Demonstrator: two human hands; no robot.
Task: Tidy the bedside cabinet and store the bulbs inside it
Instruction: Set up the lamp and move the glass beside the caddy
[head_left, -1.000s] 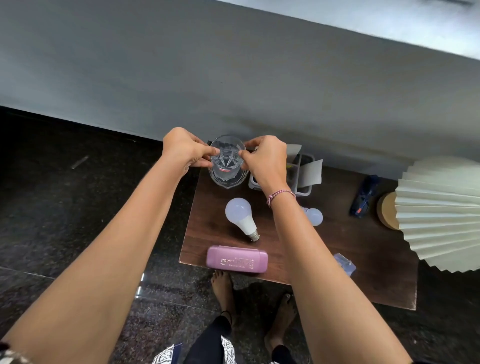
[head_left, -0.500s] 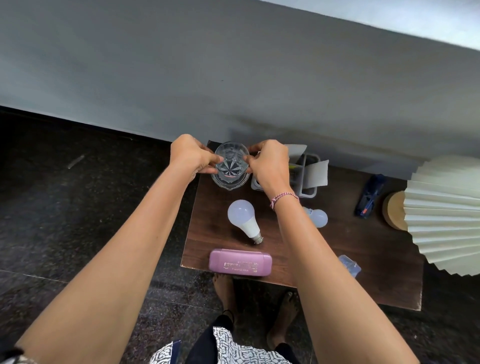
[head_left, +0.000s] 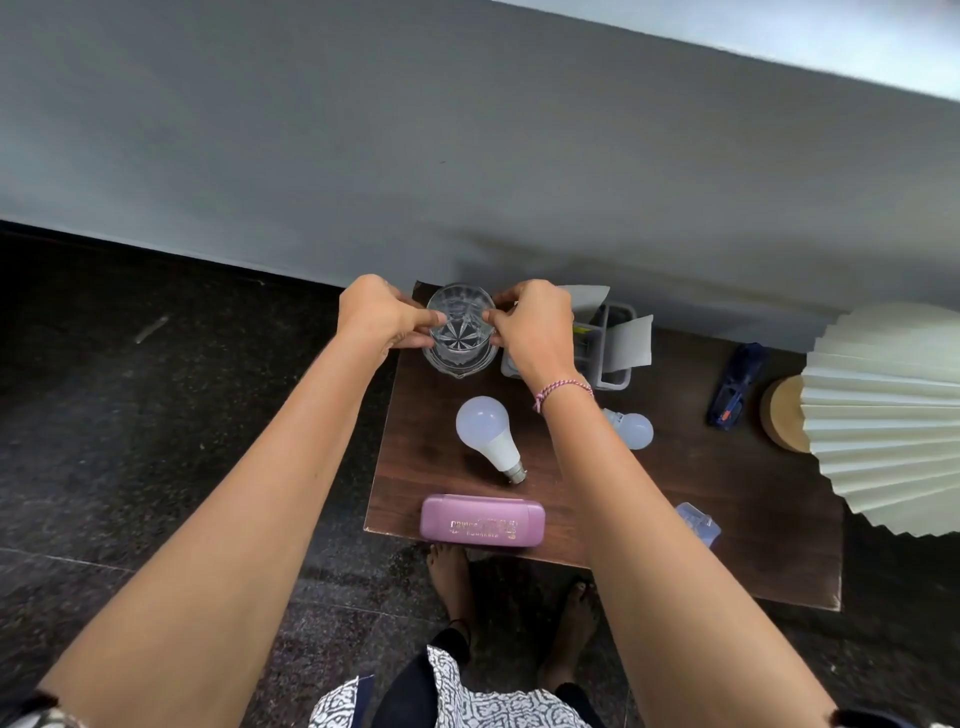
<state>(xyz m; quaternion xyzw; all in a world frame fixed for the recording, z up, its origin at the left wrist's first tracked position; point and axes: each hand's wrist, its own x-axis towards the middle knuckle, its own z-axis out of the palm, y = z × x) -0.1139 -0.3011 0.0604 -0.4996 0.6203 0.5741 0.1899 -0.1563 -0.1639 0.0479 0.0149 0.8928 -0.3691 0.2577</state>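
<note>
Clear cut glass catches the light at the far left corner of the cabinet top (head_left: 727, 493), where a glass (head_left: 460, 332) with a star pattern in its base is held from both sides. The left hand (head_left: 374, 312) grips its left rim with curled fingers and thumb, and the right hand (head_left: 535, 327) pinches the right rim the same way. Whether the glass stands on the wood or is lifted off it cannot be told.

Both bulbs lie on the dark wood, outside the cabinet. The big bulb (head_left: 485, 431) lies just near of the glass with its metal cap pointing toward the near edge. The small bulb (head_left: 634, 430) lies to its right, partly hidden by the right forearm.

A pink case (head_left: 482, 521) sits along the near edge. A small pale blue plastic piece (head_left: 698, 519) shows just right of the right forearm. A grey holder (head_left: 613, 343) with paper slips stands just right of the glass, against the wall. Farther right lies a dark blue object (head_left: 735, 387), then a round wooden lamp base (head_left: 782, 413) under a pleated cream shade (head_left: 893, 415). A pink braided bracelet (head_left: 563, 389) circles the right wrist.
</note>
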